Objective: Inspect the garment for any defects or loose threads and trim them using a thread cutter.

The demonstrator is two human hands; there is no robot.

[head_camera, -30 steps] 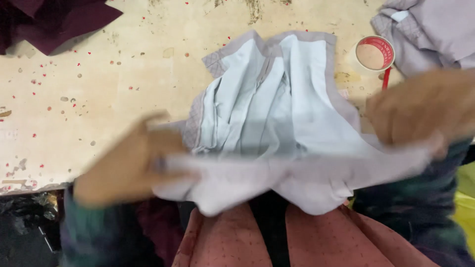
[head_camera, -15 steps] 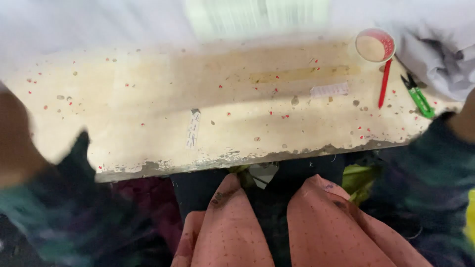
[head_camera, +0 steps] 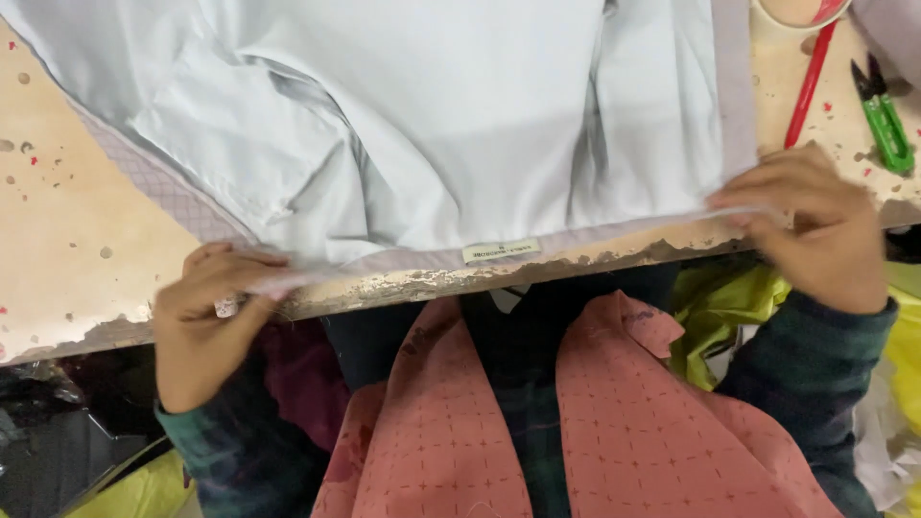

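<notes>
1. broadly, the worktable takes up most of the view: pale, worn, flecked with red spots, its near edge chipped and peeling.
2. over it lies the pale blue-grey garment, spread flat with the lining side up, a lilac-grey band running along its near edge and a faint check showing at the left border. it covers the middle and top of the table, its near hem lying right along the table's edge.
3. below the table, salmon-pink checked cloth drapes over the person's lap, with yellow-green fabric bunched just beside it on the right.
4. the right hand is closed in a pinch on the hem's right end, fingers curled over the fold, holding it against the table edge.
5. the left hand pinches the hem's left end, thumb on top, fingers tucked under; it holds only the cloth.
6. to do this well, i judge both pinches should pull apart evenly so the hem lies straight and taut, and the creases in the middle want smoothing.
7. a red pen lies near the right hand, apart from it.
8. green thread snips sit just beyond the pen.
9. a small white sewn label sits mid-hem, between the hands.
</notes>
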